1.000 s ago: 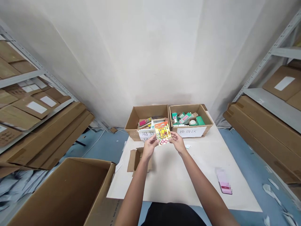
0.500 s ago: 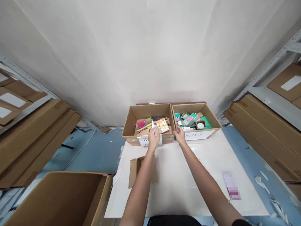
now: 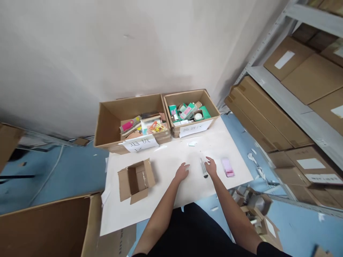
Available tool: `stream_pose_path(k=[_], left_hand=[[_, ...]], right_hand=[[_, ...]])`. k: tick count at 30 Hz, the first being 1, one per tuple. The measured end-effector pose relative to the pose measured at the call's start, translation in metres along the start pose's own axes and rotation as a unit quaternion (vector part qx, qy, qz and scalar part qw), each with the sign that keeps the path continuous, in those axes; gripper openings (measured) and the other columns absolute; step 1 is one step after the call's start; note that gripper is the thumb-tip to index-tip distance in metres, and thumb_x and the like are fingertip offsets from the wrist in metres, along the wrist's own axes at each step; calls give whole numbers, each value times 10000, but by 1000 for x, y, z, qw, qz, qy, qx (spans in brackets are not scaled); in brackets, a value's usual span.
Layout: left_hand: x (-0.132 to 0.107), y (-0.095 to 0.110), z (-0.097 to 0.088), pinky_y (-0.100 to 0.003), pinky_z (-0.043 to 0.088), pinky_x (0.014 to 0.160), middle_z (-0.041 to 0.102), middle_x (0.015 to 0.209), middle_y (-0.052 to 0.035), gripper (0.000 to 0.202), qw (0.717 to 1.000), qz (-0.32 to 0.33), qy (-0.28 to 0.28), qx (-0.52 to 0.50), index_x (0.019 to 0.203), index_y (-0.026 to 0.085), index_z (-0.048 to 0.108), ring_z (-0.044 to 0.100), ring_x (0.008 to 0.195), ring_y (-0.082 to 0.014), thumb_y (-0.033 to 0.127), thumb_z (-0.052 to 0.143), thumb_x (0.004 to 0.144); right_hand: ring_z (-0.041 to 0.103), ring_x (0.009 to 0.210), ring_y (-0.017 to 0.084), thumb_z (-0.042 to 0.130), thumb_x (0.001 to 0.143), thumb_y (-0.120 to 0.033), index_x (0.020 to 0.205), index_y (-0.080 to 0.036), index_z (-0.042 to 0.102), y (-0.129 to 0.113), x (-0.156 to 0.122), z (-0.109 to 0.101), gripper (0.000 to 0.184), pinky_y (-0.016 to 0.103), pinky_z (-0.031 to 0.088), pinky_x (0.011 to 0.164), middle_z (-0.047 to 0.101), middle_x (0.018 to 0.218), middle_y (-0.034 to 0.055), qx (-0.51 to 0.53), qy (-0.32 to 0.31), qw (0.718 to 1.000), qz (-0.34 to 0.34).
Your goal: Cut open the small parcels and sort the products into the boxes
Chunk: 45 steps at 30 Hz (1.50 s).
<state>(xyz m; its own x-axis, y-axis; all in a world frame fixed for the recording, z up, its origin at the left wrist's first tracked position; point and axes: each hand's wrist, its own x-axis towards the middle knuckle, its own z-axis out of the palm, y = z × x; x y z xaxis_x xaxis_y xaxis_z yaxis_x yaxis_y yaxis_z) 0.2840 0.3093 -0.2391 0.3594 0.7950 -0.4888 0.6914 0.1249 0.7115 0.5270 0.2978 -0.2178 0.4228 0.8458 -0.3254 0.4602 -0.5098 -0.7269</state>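
Observation:
My left hand (image 3: 182,172) lies on the white table (image 3: 166,160) with its fingers spread and nothing in it. My right hand (image 3: 211,167) rests open just right of a slim grey pen-like tool (image 3: 203,168) that lies on the table between the two hands. The orange-yellow packet (image 3: 157,126) sits in the left cardboard box (image 3: 107,121) at the back, among other small packets. A pink flat item (image 3: 227,167) lies just right of my right hand.
A second labelled box (image 3: 211,107) of green and pink packages stands beside the first. A small open carton (image 3: 136,179) lies at the table's left. A large open box (image 3: 45,225) sits at lower left. Shelves with flat cartons (image 3: 281,117) line the right.
The packet has left my hands and now lies in the left box. Both hands have drawn back to the near part of the table. The view has swung right and down.

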Motion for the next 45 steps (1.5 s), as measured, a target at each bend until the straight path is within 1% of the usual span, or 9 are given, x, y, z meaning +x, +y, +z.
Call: stream_pose_path(k=[3, 7, 14, 22, 27, 31, 36, 41, 45], left_hand=[[-1, -2, 50, -563, 317, 1236, 184, 1756, -133, 673, 988, -23, -112, 99, 1537, 223, 535, 179, 1617, -361, 209, 586, 866], [-18, -23, 85, -652, 180, 1253, 58, 1771, -113, 743, 975, -47, -121, 182, 1595, 250, 438, 11, 1634, -355, 182, 541, 862], [-55, -59, 81, -591, 269, 1239, 144, 1762, -112, 806, 966, -115, -72, 218, 1640, 218, 332, 89, 1632, -340, 171, 512, 855], [-89, -82, 77, -588, 367, 1213, 191, 1747, -144, 843, 965, -211, -6, 157, 1624, 121, 345, 140, 1620, -360, 58, 478, 793], [-71, -52, 97, -501, 249, 1322, 430, 1668, -44, 819, 992, -7, 126, -3, 1604, 218, 417, 229, 1610, -235, 70, 450, 799], [-57, -5, 106, -488, 246, 1326, 482, 1633, -31, 717, 969, 156, 135, -135, 1546, 221, 515, 312, 1581, -210, 115, 442, 840], [-99, 2, 64, -480, 296, 1302, 475, 1630, -24, 593, 947, 186, 166, -201, 1468, 252, 615, 390, 1544, -211, 179, 463, 900], [-181, -73, -27, -475, 486, 1172, 709, 1386, -80, 391, 935, 123, 306, -130, 1230, 240, 770, 635, 1331, -246, 235, 497, 949], [-227, -146, -87, -501, 429, 1207, 623, 1494, -118, 385, 916, -34, 396, 60, 1283, 209, 727, 463, 1492, -310, 241, 606, 919]], right_hand=[[585, 1325, 312, 505, 817, -308, 1427, -205, 650, 41, -2, -22, 635, 444, 477, 1120, 588, 1486, 122, -62, -26, 998, -7], [352, 1545, 307, 525, 875, -274, 1510, -220, 591, 82, 2, -34, 641, 411, 353, 1224, 397, 1667, 92, -178, -102, 979, -5], [39, 1629, 364, 566, 904, -222, 1602, -249, 465, 106, 7, -20, 706, 445, 384, 1186, 74, 1777, 51, -277, -203, 939, 20], [86, 1630, 323, 516, 869, -143, 1610, -138, 440, 121, -18, -6, 746, 428, 321, 1248, 152, 1758, 101, -261, -211, 942, 4], [331, 1567, 308, 592, 882, -344, 1450, -168, 647, 97, -42, 16, 597, 492, 261, 1293, 545, 1569, 113, -23, -143, 987, -63], [559, 1401, 326, 667, 843, -598, 1246, -197, 770, 51, -71, 43, 578, 520, 366, 1229, 696, 1388, 132, 212, -133, 962, -109], [736, 1038, 301, 724, 792, -609, 1068, -159, 804, -15, -95, 60, 534, 470, 550, 1008, 809, 1081, 119, 317, -205, 920, -103], [744, 961, 284, 710, 799, -503, 1047, -147, 787, -97, -126, 92, 441, 408, 586, 877, 805, 1020, 129, 264, -136, 939, -173], [718, 1096, 264, 631, 885, -375, 1192, -183, 747, -160, -174, 140, 380, 392, 572, 954, 770, 1166, 123, 222, -34, 927, -300]])
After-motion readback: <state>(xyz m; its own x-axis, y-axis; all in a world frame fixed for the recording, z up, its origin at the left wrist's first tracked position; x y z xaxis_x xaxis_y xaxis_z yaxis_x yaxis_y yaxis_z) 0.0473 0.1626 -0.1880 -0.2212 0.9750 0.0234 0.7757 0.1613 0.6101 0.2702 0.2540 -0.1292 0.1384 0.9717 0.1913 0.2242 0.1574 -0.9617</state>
